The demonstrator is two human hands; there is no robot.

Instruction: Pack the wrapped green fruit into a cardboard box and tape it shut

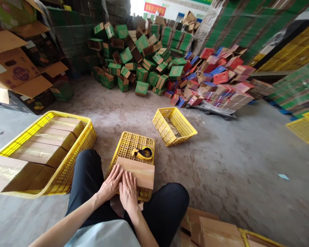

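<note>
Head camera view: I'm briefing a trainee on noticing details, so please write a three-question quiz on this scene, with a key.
1. Where does the yellow-and-black tape dispenser lie?
A) On the concrete floor
B) On the yellow latticed plastic surface
C) On the person's right knee

2. True or false: the left hand and the right hand both touch the brown rectangular cardboard box.

3. Fill in: In the background, the heap of green cardboard cartons lies to the ____ of the heap of red and blue cardboard cartons, as the picture shows it.

Key: 1. B; 2. True; 3. left
</note>
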